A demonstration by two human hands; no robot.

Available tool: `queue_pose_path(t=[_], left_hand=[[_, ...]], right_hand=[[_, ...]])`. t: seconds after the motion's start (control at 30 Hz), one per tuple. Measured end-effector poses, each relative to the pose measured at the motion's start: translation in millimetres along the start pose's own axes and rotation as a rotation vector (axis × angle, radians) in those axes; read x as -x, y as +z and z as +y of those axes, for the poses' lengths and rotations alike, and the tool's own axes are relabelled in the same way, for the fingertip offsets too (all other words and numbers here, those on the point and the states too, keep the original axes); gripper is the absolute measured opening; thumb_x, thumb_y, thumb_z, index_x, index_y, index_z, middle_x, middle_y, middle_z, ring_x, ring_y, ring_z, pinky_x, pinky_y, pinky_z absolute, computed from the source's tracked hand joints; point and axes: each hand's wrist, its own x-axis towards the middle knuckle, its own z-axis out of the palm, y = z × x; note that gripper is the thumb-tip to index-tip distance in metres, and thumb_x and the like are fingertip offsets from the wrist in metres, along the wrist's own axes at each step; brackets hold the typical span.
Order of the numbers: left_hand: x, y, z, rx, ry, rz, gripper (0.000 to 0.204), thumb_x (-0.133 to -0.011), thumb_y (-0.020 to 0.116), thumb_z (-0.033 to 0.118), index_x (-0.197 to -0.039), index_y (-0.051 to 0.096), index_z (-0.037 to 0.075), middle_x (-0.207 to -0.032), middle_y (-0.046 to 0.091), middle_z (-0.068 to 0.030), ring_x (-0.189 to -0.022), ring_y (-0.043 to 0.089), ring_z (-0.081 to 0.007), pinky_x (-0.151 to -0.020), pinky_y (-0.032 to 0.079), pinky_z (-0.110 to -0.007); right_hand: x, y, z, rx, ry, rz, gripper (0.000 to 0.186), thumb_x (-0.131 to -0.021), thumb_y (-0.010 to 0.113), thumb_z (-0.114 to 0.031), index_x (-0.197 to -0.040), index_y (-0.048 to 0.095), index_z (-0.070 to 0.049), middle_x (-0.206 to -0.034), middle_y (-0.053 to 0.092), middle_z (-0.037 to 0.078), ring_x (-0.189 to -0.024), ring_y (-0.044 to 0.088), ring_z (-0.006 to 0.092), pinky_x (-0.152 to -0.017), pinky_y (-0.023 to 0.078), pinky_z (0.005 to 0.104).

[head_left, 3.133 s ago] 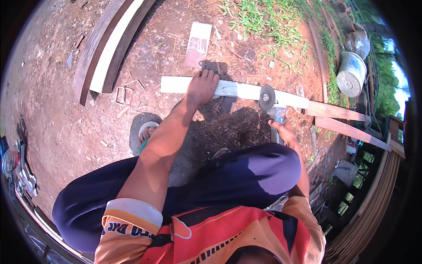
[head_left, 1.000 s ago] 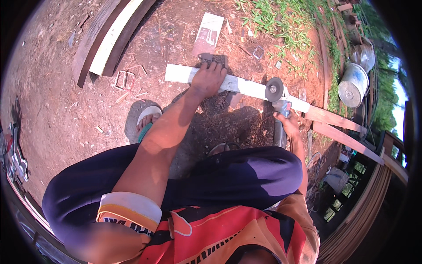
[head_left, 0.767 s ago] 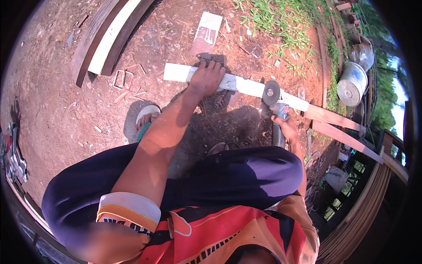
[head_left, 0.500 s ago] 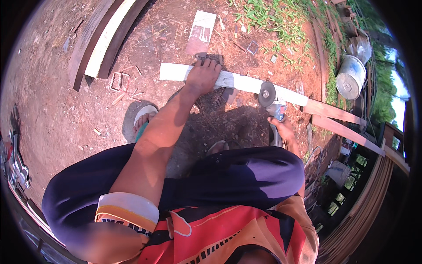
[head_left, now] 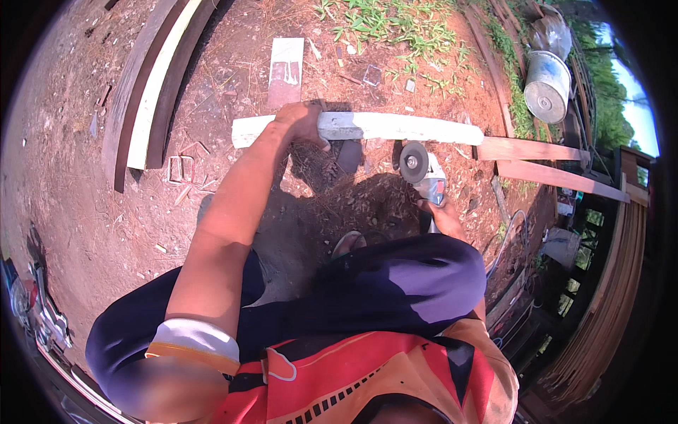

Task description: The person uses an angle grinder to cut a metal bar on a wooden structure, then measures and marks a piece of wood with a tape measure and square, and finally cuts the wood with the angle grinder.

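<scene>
A long white wooden board (head_left: 406,128) lies crosswise in front of me, above the ground. My left hand (head_left: 302,124) is closed round it toward its left end, with the thumb on the near side. In my right hand (head_left: 445,216) is an angle grinder (head_left: 428,185), gripped by its body, and part of that grip is hidden. The grinder's dark round disc (head_left: 414,162) faces up, just short of the board's near edge and apart from it. Whether the disc is spinning I cannot tell.
Two reddish planks (head_left: 537,150) reach from the board's right end toward a stack of timber (head_left: 600,311). Long dark and pale beams (head_left: 152,92) lie at the far left. A bicoloured flat piece (head_left: 286,71) rests beyond the board. A white bucket (head_left: 547,88) lies far right.
My left hand has shifted left and rolled over on the board, which now shows a different face. The grinder has drawn back from the board, toward me.
</scene>
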Motion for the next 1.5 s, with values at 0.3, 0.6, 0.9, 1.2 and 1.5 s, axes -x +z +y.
queue_pose_path(t=[0.3,0.6,0.9,1.2,1.5], left_hand=[[-37.3,-13.2,-9.2,-0.145,0.071,-0.046,0.061,-0.072,0.089,0.031,-0.119,0.066,-0.001,-0.111,0.072,-0.0223,-0.106,0.069,-0.0388,-0.095,0.055,-0.046],[-28.0,-19.9,7.8,-0.2,0.046,-0.033,0.054,-0.076,0.085,0.031,-0.115,0.065,0.0,-0.113,0.071,-0.0231,-0.107,0.069,-0.039,-0.094,0.056,-0.048],[-26.9,-24.0,10.7,-0.239,0.002,-0.075,0.051,-0.077,0.086,0.032,-0.111,0.066,0.0,-0.108,0.072,-0.0194,-0.106,0.069,-0.0358,-0.094,0.056,-0.045],[-24.6,-23.5,6.1,-0.205,0.043,-0.037,0.048,-0.075,0.084,0.028,-0.112,0.067,0.001,-0.109,0.073,-0.0198,-0.107,0.07,-0.0357,-0.094,0.056,-0.045],[-24.8,-30.0,15.2,-0.2,-0.054,-0.129,0.045,-0.074,0.083,0.026,-0.108,0.069,0.001,-0.11,0.073,-0.0194,-0.106,0.07,-0.0342,-0.095,0.056,-0.043]], right_hand=[[-14.5,-14.3,-21.8,-0.026,-0.169,-0.036,0.055,-0.081,0.081,-0.026,-0.125,0.06,-0.001,-0.109,0.071,0.007,-0.101,0.064,0.0171,-0.091,0.05,0.0339],[-56.0,-10.6,-25.3,0.021,-0.154,-0.045,0.061,-0.078,0.083,-0.024,-0.131,0.06,-0.002,-0.12,0.071,0.012,-0.114,0.065,0.0233,-0.102,0.048,0.0364],[-60.4,-9.1,-35.9,0.093,-0.165,-0.013,0.059,-0.078,0.082,-0.024,-0.13,0.062,-0.004,-0.121,0.072,0.011,-0.114,0.066,0.0223,-0.103,0.048,0.0363],[-52.1,-8.4,-42.5,0.089,-0.17,-0.018,0.056,-0.079,0.081,-0.024,-0.129,0.063,-0.004,-0.12,0.072,0.011,-0.113,0.067,0.0221,-0.103,0.049,0.036],[-56.1,-10.8,-45.1,0.144,-0.129,-0.041,0.055,-0.079,0.081,-0.023,-0.128,0.065,-0.004,-0.119,0.072,0.011,-0.113,0.067,0.0222,-0.102,0.049,0.0358]])
